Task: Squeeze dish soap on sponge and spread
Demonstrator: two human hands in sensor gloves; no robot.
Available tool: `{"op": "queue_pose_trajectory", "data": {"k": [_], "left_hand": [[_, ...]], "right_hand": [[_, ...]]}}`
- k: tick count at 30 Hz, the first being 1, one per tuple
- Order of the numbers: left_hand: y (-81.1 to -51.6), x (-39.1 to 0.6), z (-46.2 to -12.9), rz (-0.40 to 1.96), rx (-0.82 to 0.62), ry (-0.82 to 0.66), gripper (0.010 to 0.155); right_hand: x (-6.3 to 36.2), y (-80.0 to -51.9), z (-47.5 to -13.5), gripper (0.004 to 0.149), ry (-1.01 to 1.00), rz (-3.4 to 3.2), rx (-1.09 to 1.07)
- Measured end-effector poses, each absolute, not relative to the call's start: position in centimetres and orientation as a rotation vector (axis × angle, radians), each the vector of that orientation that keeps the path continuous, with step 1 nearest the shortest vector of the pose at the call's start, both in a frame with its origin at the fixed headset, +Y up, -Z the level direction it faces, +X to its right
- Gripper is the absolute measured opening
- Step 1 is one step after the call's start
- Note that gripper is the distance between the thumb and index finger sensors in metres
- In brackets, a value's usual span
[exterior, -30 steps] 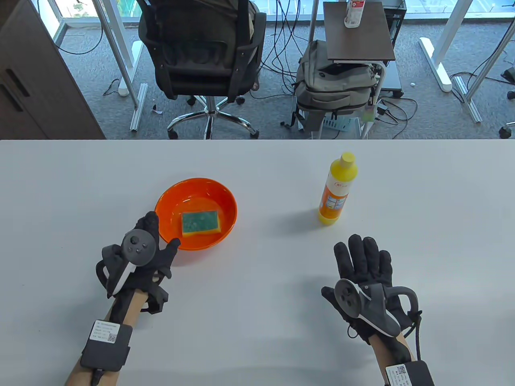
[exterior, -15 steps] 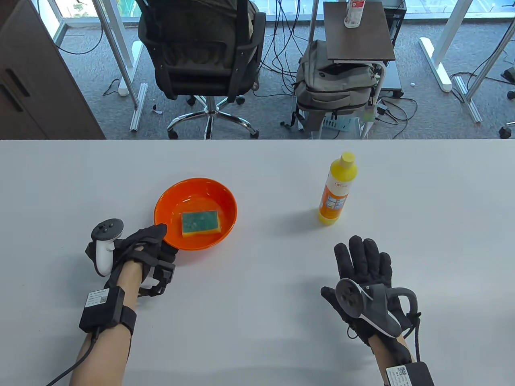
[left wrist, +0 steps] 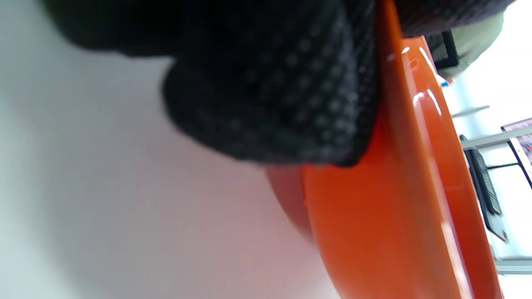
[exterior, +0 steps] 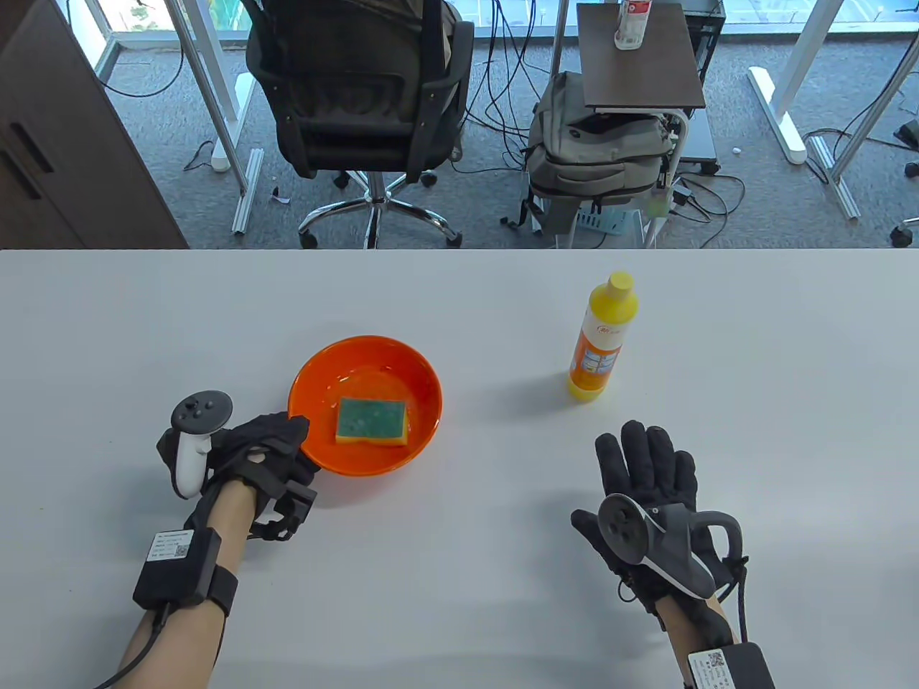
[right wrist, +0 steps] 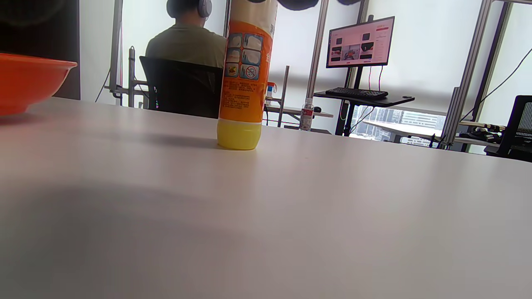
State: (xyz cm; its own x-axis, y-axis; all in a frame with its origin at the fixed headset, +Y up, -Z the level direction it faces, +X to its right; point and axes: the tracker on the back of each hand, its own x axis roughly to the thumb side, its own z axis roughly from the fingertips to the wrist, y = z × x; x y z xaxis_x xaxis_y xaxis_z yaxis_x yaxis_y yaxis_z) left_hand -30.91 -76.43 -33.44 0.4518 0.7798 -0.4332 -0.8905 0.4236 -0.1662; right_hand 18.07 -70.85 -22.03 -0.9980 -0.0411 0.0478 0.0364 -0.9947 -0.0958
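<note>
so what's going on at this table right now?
The left hand grips the near-left rim of the orange bowl, which holds a green-topped sponge. The right hand rests flat and open on the table, just short of the upright yellow dish soap bottle, untouched. No soap squeezed yet.

Gloved fingers (left wrist: 270,91) of the left hand (left wrist: 249,62) hang in from the top edge, dark and dotted with grip bumps, pressed against the outer wall of the orange bowl (left wrist: 374,216). The bowl runs tilted down the right side, its glossy rim catching highlights. Below the fingers the white table (left wrist: 124,216) shows a reddish tint beside the bowl. The whole view is close and blurred.
</note>
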Motion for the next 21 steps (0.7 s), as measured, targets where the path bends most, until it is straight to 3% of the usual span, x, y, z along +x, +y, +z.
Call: {"op": "queue_pose_trajectory", "data": {"k": [10,21], "left_hand": [[-76.6,-24.5,-30.0,1.017,-0.56,0.074,0.06],[-77.6,-20.6,-28.3,0.965,-0.622,-0.024,0.061]], "right_hand": [[18.4,-70.7,-21.9,0.095,0.16,-3.121,-0.066],[18.2,-70.7,-21.6,0.095,0.153,-3.118,-0.094]]}}
